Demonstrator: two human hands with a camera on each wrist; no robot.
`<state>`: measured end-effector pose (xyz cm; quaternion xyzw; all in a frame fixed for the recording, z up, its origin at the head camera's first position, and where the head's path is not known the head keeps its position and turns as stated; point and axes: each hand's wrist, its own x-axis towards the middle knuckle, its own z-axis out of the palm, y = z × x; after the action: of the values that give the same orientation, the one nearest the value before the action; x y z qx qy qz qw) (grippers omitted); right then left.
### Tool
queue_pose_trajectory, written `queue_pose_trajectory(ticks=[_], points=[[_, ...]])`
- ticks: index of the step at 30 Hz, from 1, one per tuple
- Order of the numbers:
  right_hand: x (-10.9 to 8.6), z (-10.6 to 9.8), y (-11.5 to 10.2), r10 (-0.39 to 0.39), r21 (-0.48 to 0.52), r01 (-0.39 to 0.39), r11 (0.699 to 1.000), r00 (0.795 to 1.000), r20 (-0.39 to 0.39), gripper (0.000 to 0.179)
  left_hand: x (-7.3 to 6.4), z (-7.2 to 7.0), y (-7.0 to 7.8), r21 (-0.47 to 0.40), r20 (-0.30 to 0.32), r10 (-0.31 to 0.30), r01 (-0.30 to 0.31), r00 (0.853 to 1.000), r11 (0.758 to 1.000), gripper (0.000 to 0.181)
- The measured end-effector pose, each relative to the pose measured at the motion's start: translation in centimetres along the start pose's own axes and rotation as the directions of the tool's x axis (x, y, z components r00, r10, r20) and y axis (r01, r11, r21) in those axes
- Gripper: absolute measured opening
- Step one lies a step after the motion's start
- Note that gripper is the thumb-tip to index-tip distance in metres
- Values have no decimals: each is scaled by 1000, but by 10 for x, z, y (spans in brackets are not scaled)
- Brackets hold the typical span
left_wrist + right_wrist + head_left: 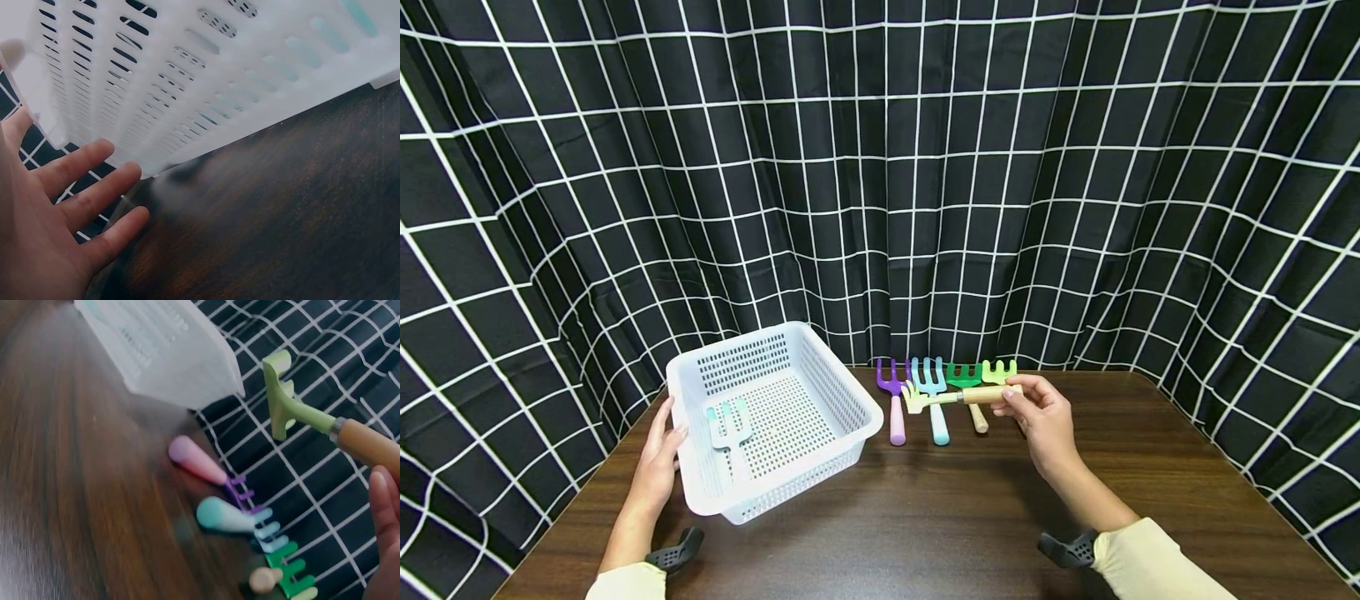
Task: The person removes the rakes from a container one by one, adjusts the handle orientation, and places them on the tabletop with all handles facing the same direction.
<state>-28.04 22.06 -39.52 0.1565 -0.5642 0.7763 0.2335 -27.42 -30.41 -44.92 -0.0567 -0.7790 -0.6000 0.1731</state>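
Note:
My left hand (658, 458) grips the left rim of a white perforated plastic basket (696, 467), thumb over the edge; in the left wrist view three fingers spread beside the outer wall. Inside the basket lies a small garden fork (727, 429) with pale turquoise tines. My right hand (1047, 421) holds a small hand rake (988, 395) by its wooden handle, its light green head pointing left, raised over a row of tools. That row has a purple fork with pink handle (897, 417), a light blue fork (938, 425), a green rake (964, 377) and a yellow-green rake (1000, 372), partly hidden by my hand.
The dark brown wooden table (910, 517) carries everything. A black curtain with a white grid (925, 192) hangs along the table's back and both sides, close behind the row of tools. Black bands (1067, 550) sit on both wrists.

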Motion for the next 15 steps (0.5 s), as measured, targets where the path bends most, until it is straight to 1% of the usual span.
queue_pose_trajectory(ticks=[2, 6, 9, 11, 15], points=[[0, -6, 0, -1, -40, 0, 999, 999, -36, 9, -1, 1, 1, 0, 0, 0, 0, 1000, 1000, 58], [-1, -18, 0, -14, -122, -2, 992, 992, -129, 16, -1, 3, 3, 13, -1, -3, 3, 1000, 1000, 59], [1, -26, 3, -32, -162, -1, 987, 979, -199, 15, -2, 3, 3, 25, -5, -2, 3, 1000, 1000, 59], [3, -32, 5, -46, -175, 4, 985, 970, -239, 16, -2, 3, 4, 17, -9, 0, 0, 1000, 1000, 59], [8, -42, 8, -73, -191, 17, 981, 954, -291, 18, -3, 1, 4, 1, -6, 11, -11, 1000, 1000, 59]])
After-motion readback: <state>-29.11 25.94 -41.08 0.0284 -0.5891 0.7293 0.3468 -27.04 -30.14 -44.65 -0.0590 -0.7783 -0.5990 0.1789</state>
